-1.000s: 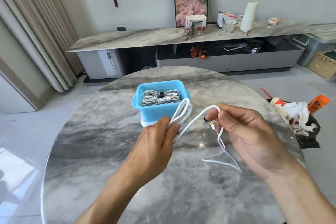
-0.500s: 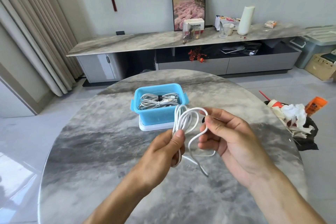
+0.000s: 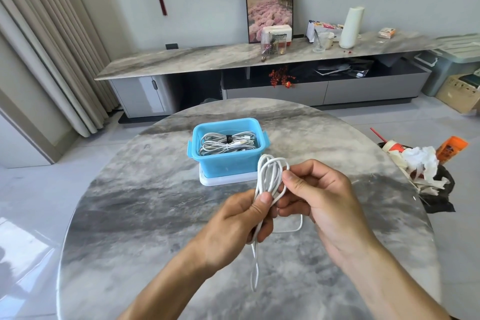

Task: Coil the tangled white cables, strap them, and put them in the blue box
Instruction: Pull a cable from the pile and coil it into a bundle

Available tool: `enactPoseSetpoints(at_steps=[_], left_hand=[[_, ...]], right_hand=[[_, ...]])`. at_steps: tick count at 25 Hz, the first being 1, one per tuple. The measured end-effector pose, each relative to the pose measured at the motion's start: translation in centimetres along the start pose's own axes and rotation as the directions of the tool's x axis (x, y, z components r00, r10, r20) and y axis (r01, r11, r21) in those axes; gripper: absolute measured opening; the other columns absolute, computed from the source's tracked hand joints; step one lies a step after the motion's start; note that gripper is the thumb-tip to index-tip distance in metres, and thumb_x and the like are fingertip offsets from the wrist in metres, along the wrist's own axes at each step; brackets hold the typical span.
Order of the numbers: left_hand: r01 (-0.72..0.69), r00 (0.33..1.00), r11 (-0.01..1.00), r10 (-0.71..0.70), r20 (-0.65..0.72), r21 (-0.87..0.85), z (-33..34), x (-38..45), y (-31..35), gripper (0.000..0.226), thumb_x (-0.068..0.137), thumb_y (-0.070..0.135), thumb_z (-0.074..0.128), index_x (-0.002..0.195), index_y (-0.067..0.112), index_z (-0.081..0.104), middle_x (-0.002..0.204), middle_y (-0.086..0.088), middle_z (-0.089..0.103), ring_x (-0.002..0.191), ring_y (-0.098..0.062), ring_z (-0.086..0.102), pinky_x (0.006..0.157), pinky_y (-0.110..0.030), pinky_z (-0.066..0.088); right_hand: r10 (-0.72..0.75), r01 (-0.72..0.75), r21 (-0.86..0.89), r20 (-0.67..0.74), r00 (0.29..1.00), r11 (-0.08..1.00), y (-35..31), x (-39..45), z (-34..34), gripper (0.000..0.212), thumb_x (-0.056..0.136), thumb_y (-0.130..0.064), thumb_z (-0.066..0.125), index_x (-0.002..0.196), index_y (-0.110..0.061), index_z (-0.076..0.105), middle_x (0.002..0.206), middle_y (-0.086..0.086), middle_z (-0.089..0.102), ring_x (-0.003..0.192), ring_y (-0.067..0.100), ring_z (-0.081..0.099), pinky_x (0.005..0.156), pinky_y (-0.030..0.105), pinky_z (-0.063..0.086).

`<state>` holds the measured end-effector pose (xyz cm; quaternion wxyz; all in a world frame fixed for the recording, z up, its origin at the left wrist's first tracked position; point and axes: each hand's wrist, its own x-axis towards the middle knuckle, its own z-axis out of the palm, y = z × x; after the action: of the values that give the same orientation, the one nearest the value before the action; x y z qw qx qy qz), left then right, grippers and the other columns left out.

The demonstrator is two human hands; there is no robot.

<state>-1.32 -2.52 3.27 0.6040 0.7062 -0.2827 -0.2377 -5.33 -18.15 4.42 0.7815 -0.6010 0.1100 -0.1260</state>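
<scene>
Pinching the thin white cable (image 3: 270,176) between both hands, left hand (image 3: 233,226) and right hand (image 3: 319,197), above the grey marble surface (image 3: 130,215), you risk loops springing loose near the blue plastic box (image 3: 228,163): its tail dangles free.

Round grey marble worktop (image 3: 145,215). Long marble sideboard (image 3: 207,58) behind, with framed flower picture (image 3: 268,2), white roll (image 3: 351,27), tissue box (image 3: 276,34). Beige curtains (image 3: 52,41) left. Trash pile (image 3: 420,169) right.
</scene>
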Motion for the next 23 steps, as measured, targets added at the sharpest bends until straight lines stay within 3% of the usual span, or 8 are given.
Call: enactPoseSetpoints(at_steps=[3,6,8,10,13,16,20,23], left_hand=[[0.021,1.000,1.000,-0.021,0.021,-0.009,-0.2,-0.1,-0.1,0.036,0.096,0.040,0.040,0.071,0.015,0.049,0.058,0.000,0.052,0.055,-0.012,0.039,0.056,-0.019,0.034],[0.069,0.997,0.992,-0.064,0.050,-0.104,0.2,-0.2,-0.7,0.034,0.095,0.041,0.044,0.073,0.018,0.053,0.059,-0.002,0.055,0.064,-0.024,0.051,0.066,-0.035,0.036],[0.105,0.991,0.968,-0.082,0.107,-0.228,0.7,-0.2,-0.8,0.030,0.096,0.039,0.046,0.076,0.017,0.053,0.061,-0.006,0.056,0.061,-0.027,0.058,0.066,-0.037,0.039],[0.141,0.981,0.909,-0.075,0.178,-0.391,1.2,-0.2,-0.7,0.026,0.096,0.033,0.048,0.080,0.013,0.051,0.061,-0.009,0.053,0.051,-0.022,0.053,0.061,-0.035,0.050],[0.227,0.961,0.829,-0.105,0.256,-0.511,1.8,-0.4,-0.8,0.023,0.096,0.029,0.049,0.085,0.008,0.050,0.059,-0.005,0.045,0.044,-0.014,0.040,0.052,-0.030,0.051],[0.314,0.936,0.796,-0.167,0.310,-0.517,2.6,-0.5,-0.9,0.020,0.094,0.030,0.053,0.084,0.013,0.051,0.057,-0.001,0.038,0.042,-0.009,0.031,0.043,-0.018,0.033],[0.379,0.918,0.781,-0.248,0.310,-0.497,2.6,-0.2,-0.6,0.026,0.092,0.038,0.052,0.079,0.016,0.055,0.056,0.001,0.029,0.043,-0.007,0.017,0.039,-0.014,0.015],[0.365,0.924,0.820,-0.262,0.278,-0.441,2.5,-0.1,-0.1,0.038,0.099,0.045,0.042,0.079,0.015,0.056,0.056,0.002,0.027,0.044,-0.008,0.015,0.039,-0.015,0.015]], right_hand=[[-0.067,0.064,-0.065,-0.041,0.997,0.996,0.4,-0.1,0.3,0.009,0.086,-0.005,0.070,0.077,-0.005,0.066,0.074,0.019,0.070,0.061,0.024,0.065,0.054,0.032,0.056],[-0.042,0.039,-0.071,-0.046,0.998,0.997,0.8,0.0,0.5,0.013,0.085,-0.016,0.072,0.096,-0.013,0.067,0.090,0.010,0.074,0.076,0.022,0.070,0.068,0.032,0.055],[0.082,-0.093,0.087,0.124,0.989,0.992,1.1,-0.1,0.7,0.037,0.084,-0.026,0.073,0.119,-0.022,0.061,0.109,0.008,0.073,0.095,0.021,0.069,0.076,0.034,0.053],[0.177,-0.254,0.245,0.296,0.939,0.936,0.7,-0.3,1.0,0.045,0.082,-0.028,0.071,0.125,-0.020,0.058,0.107,0.014,0.072,0.101,0.026,0.069,0.074,0.038,0.057],[0.232,-0.303,0.291,0.256,0.939,0.907,0.4,-0.3,1.3,0.033,0.083,-0.036,0.071,0.102,-0.010,0.064,0.069,0.009,0.061,0.073,0.024,0.068,0.077,0.039,0.056],[0.342,-0.371,0.330,0.146,0.928,0.868,0.2,0.0,1.3,0.047,0.085,-0.059,0.056,0.065,-0.018,0.046,0.046,-0.001,0.031,0.041,0.014,0.040,0.079,0.036,0.048],[0.345,-0.319,0.339,-0.017,0.938,0.885,0.4,0.2,1.4,0.054,0.089,-0.057,0.055,0.057,-0.020,0.032,0.046,0.002,0.036,0.044,0.018,0.046,0.066,0.033,0.047],[0.237,-0.203,0.228,-0.132,0.962,0.952,0.8,0.4,1.6,0.057,0.094,-0.053,0.051,0.053,-0.017,0.035,0.045,0.007,0.043,0.053,0.025,0.057,0.041,0.022,0.041]])
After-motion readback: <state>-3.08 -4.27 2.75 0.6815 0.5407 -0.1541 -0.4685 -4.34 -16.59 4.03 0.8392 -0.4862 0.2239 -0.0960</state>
